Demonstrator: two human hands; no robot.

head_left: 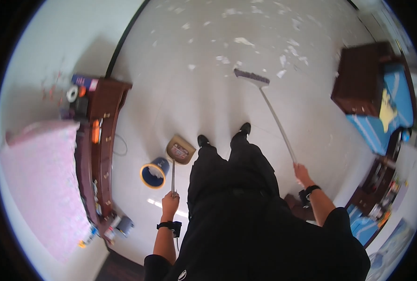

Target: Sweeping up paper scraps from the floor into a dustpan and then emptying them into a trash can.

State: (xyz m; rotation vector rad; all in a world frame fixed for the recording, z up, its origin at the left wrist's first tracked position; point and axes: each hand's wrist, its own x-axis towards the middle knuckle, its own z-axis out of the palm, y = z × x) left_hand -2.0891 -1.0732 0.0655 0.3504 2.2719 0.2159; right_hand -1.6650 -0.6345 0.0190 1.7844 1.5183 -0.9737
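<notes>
My left hand (170,203) is closed around the upright handle of a brown dustpan (180,150), whose pan is down by my left foot. Gripped in my right hand (303,174) is the long pale handle of a broom (277,114). The broom's dark bristle head reaches far ahead of my feet, close to scattered white paper scraps (242,41) on the floor. Beside the dustpan stands a blue bin (161,163) with a yellow rim, and some white scraps lie inside it.
A dark wooden cabinet with drawers (106,100) runs along the left, next to a pink cloth cover (42,182). Over on the right stands a dark wooden cabinet (363,77) by blue cushions (370,131). More paper scraps lie across the far floor.
</notes>
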